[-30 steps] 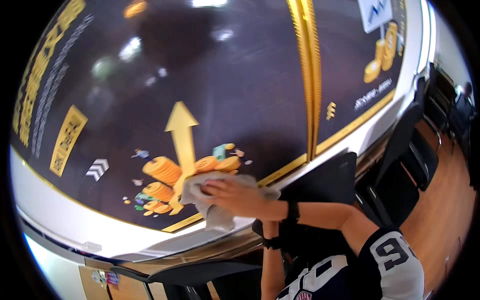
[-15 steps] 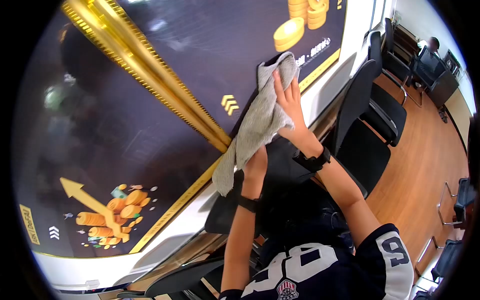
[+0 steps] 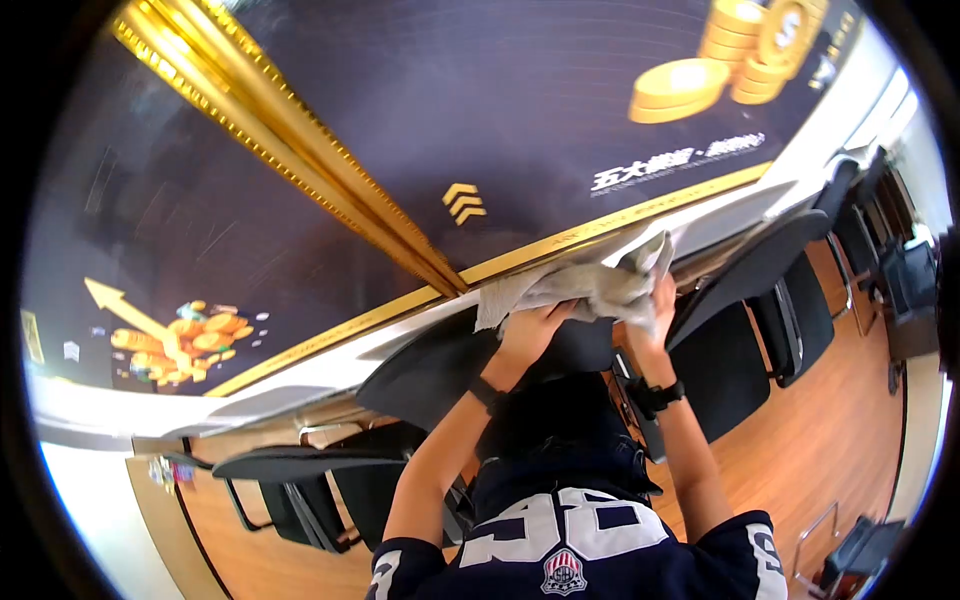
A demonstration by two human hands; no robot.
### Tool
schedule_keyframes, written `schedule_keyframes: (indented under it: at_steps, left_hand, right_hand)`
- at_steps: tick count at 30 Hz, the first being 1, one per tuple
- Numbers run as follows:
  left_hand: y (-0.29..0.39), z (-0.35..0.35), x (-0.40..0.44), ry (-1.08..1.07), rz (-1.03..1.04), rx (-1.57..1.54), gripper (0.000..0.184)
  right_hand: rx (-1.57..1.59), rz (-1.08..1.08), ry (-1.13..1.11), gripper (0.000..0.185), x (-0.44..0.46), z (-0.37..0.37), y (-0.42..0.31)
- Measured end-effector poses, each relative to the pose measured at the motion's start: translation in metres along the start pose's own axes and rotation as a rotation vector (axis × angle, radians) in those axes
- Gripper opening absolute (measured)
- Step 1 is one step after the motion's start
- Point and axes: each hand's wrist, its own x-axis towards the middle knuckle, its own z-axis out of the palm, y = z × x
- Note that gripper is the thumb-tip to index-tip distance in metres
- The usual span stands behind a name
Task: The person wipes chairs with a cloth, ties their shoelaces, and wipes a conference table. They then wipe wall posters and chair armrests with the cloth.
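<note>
A crumpled grey cloth (image 3: 585, 288) hangs between my two hands, just below the bottom edge of a dark wall poster (image 3: 560, 130) with gold coins printed on it. My left hand (image 3: 535, 335) grips the cloth's lower left part, fingers closed on it. At the other end, my right hand (image 3: 652, 312) is closed around a bunched fold, its fingers partly covered by the fabric. A black band circles each wrist. Left of the cloth, a gold ribbed trim (image 3: 330, 175) runs diagonally between two poster panels.
Black chairs line the wall, one backrest (image 3: 430, 375) close below my left hand and another chair (image 3: 720, 390) to the right. More chairs (image 3: 310, 490) stand at lower left. The floor (image 3: 790, 450) is wood. A narrow white wall strip runs under the posters.
The cloth has come down from the poster's face to below its lower edge and is now bunched. My right hand went from lying flat on it to gripping it. The view has turned.
</note>
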Motion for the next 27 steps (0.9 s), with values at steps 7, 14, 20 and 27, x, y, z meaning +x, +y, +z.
schedule_keyframes:
  at_steps: [7,14,20,27]
  left_hand:
    - [-0.031,-0.034,-0.123,-0.159,-0.546,-0.197,0.035]
    - [-0.061,-0.102,-0.241,-0.163,-0.692,0.093,0.045]
    - [-0.046,-0.147,-0.303,-0.036,-0.711,0.373,0.04]
    - [-0.049,-0.145,-0.331,-0.045,-0.793,0.261,0.047]
  right_hand:
    - [0.028,-0.399,-0.495,0.061,-0.06,0.084,-0.07]
    - [0.072,-0.803,-0.643,0.06,-0.088,0.131,-0.187]
    - [0.5,-0.747,-0.811,0.056,-0.12,0.152,-0.27]
    - [0.53,-0.849,-0.756,0.048,-0.109,0.157,-0.282]
